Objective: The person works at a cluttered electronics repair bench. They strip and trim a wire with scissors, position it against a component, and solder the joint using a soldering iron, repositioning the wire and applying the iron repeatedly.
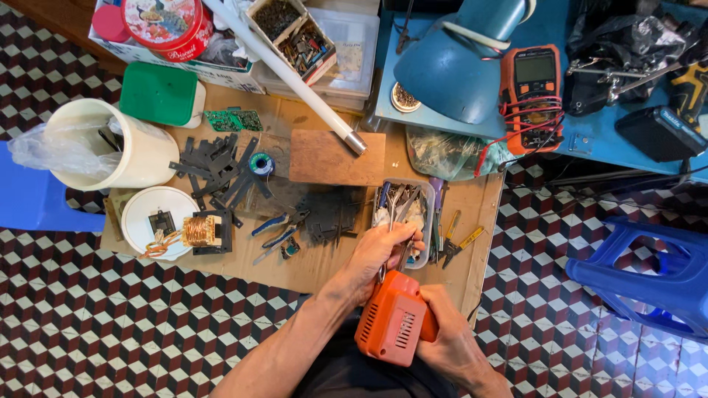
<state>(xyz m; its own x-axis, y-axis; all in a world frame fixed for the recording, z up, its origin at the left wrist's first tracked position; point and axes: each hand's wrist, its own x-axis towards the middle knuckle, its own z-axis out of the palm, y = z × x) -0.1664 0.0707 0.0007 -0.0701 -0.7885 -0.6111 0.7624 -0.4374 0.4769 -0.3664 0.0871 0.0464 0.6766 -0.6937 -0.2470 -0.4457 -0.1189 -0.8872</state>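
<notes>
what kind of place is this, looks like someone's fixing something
Probably a small electronics repair bench, set low over a tiled floor. Signs: an orange multimeter with red leads, a copper-wound transformer among loose metal laminations, and a tray of hand tools. Both hands work on an orange power tool.

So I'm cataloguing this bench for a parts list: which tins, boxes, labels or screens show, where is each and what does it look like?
Round biscuit tin: top left, red, pictured lid.
Cardboard box: top centre, two compartments of small parts.
Clear plastic box: beside it, pale paper inside.
Multimeter: right of the blue lamp, orange, grey screen, red leads.
Left hand and right hand hold an orange tool, no label visible.
</notes>
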